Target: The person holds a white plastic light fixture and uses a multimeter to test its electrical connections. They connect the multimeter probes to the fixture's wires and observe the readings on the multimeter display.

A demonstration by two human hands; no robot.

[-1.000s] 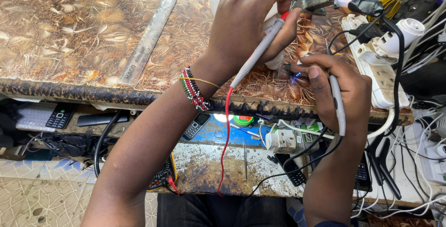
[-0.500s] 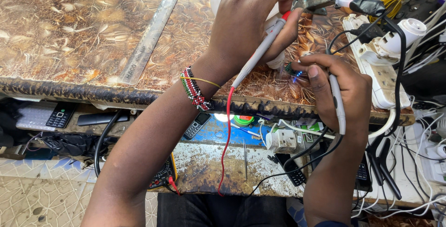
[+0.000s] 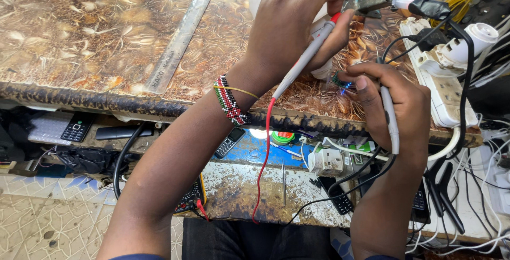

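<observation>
We see the left hand [image 3: 295, 23] closed around a grey test probe [image 3: 305, 58] with a red tip, from which a red wire [image 3: 263, 153] drops over the front edge of the table [image 3: 79, 31] – the fingers are curled tight, and a white object under the palm is mostly hidden, so we cannot tell what it is. A beaded bracelet [image 3: 229, 101] circles that wrist. The right hand [image 3: 396, 106] is also closed, gripping a second grey probe [image 3: 390, 122] whose black wire [image 3: 345, 188] loops down below the table edge; its fingertips press toward a small part [image 3: 340, 82] with a blue glow, lying near the front edge of the table between the two hands. A metal ruler [image 3: 178, 42] lies slantwise on the patterned surface, well apart from the hands toward the left. Along the right edge sits a white power strip [image 3: 441, 87] with plugs in it, and a clip-like metal tool [image 3: 372, 2] lies near the far edge just beyond the left hand. On the lower shelf under the table we see a small phone [image 3: 229, 142], a white adapter [image 3: 325, 161] and a remote [image 3: 74, 130].
</observation>
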